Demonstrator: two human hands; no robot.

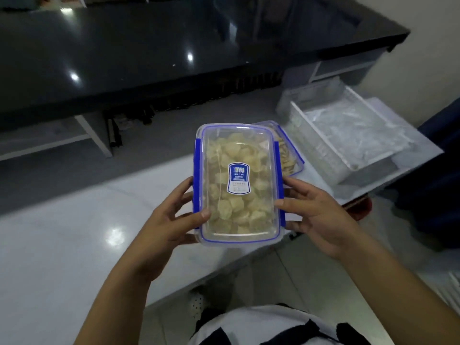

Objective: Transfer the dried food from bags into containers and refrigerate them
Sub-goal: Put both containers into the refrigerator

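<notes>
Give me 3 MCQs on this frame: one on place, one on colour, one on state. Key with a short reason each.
1. Where is the second container with food?
A. Behind and to the right of the held container, on the white table
B. On the black counter
C. Inside the wire basket

2. What colour are the clips on the held container's lid?
A. Red
B. Blue
C. Green

3. How is the held container right now?
A. Open and empty
B. Lid on, filled with pale dried food, held by both hands
C. Lid on, resting alone on the table

Key:
1 A: the second container peeks out past the far right corner of the held container, on the white table.
2 B: the clips along the long sides are blue.
3 B: the left hand and right hand grip its sides, the lid is on, and dried food shows through.
</notes>
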